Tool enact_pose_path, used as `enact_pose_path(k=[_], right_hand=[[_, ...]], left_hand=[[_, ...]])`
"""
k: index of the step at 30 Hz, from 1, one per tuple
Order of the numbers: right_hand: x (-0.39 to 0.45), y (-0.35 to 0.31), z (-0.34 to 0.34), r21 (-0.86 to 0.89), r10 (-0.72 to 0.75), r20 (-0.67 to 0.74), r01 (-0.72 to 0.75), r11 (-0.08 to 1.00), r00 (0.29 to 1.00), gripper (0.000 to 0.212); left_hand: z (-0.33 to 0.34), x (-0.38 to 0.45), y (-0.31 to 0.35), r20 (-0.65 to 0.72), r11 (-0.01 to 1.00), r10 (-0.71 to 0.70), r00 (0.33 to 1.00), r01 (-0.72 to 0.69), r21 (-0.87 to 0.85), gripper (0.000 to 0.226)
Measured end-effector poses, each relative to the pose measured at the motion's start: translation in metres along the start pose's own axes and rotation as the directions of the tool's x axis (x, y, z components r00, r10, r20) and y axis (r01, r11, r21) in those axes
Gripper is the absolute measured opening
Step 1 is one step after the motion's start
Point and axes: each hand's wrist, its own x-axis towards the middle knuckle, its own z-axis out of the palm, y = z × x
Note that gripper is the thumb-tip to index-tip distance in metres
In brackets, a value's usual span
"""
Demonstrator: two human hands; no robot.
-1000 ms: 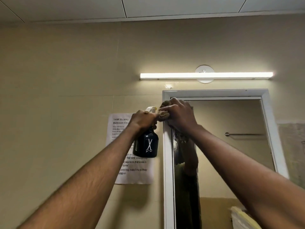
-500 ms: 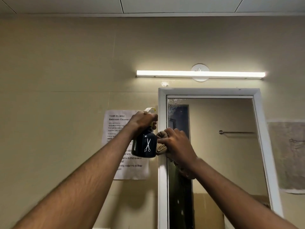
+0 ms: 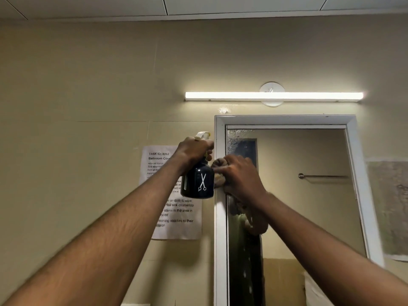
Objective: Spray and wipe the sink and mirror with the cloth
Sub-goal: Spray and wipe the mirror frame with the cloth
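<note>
Two arms reach up at a white-framed rectangular wall mirror (image 3: 351, 151) with droplets in its top left corner. Left hand (image 3: 194, 151) is wrapped round the neck of a dark navy spray bottle with a white scissors logo (image 3: 198, 182), just beside the frame. Right hand (image 3: 239, 175) bunches a tan cloth (image 3: 218, 165), apparently against the mirror's left edge.

Beige tiled wall (image 3: 88, 85) carrying everything in view. Fixed to it: lit tube lamp (image 3: 273, 96) above, white-framed mirror (image 3: 309, 151) just beneath, printed paper notice (image 3: 187, 217) just left of the frame, a stained patch (image 3: 388, 206) at right.
</note>
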Motion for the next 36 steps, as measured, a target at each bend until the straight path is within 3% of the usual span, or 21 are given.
enact_pose_path(k=[6,11,18,23,28,36], right_hand=[[0.084,0.019,-0.027,0.068,0.112,-0.139,-0.103,0.992,0.984,0.032],[0.058,0.010,-0.014,0.130,0.131,-0.181,-0.108,0.986,0.975,0.029],[0.036,-0.001,-0.015,0.086,0.113,-0.111,-0.104,0.991,0.987,0.033],[0.035,-0.001,-0.015,0.090,0.124,-0.107,-0.115,0.989,0.986,0.034],[0.039,0.003,-0.015,0.069,0.102,-0.105,-0.095,0.993,0.989,0.030],[0.111,0.019,-0.023,0.006,0.201,-0.179,-0.203,0.979,0.963,0.023]], left_hand=[[-0.018,0.016,0.013,-0.061,0.999,0.036,0.997,-0.037,-0.012,0.022],[-0.023,0.017,0.026,-0.044,0.997,0.080,0.996,-0.079,0.021,0.012],[-0.012,0.017,0.047,0.131,0.999,-0.031,0.991,0.027,0.035,0.009],[-0.011,0.018,0.047,0.077,0.996,0.023,0.997,-0.030,0.083,0.010],[-0.018,0.014,0.050,0.170,0.999,-0.050,0.984,0.049,0.010,0.024],[-0.024,0.024,0.065,-0.017,0.998,-0.017,1.000,0.016,-0.056,0.016]])
